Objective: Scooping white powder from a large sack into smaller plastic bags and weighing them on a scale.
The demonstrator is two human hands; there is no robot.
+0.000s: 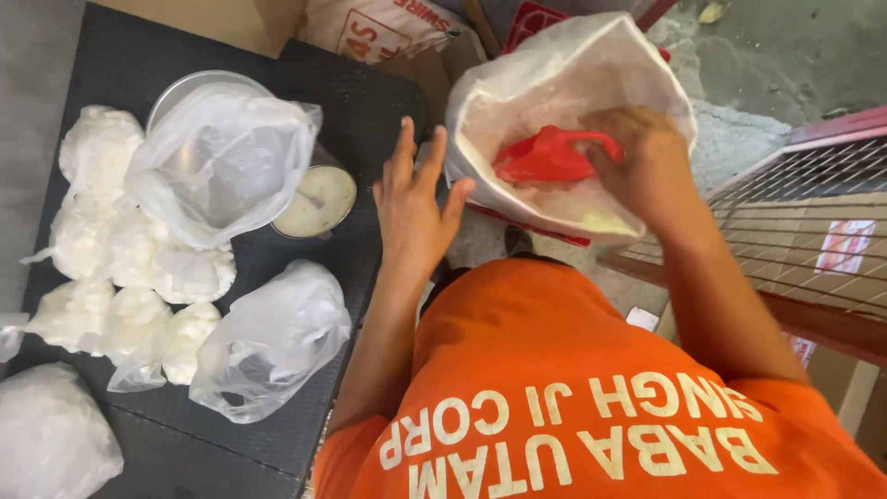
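Closest to the camera, an orange shirt [591, 407] with white print fills the near edge, and both bare arms reach away from it. On the left, a black desk [305, 416] carries many small tied plastic bags of white powder [129, 268], lying in a group at its left side. An empty clear plastic bag [273, 337] lies near the right edge of the desk, just beside these tied bags. A little farther, a metal container [319, 199] with pale content stands on the desk, and a second loose clear bag [222, 157] leans over it and partly covers it.

The left hand [414, 208] rests flat at the right edge of the desk, with its fingers stretched and released; the fingertips lie just beside the rim of a large white sack [554, 83]. This sack stands open beyond the desk, to the right. Inside it, the right hand [637, 157] has its grip clenched on the handle of a red scoop [545, 157], which lies low in the white powder of the sack. At far right, a red wire rack [813, 185] shows.
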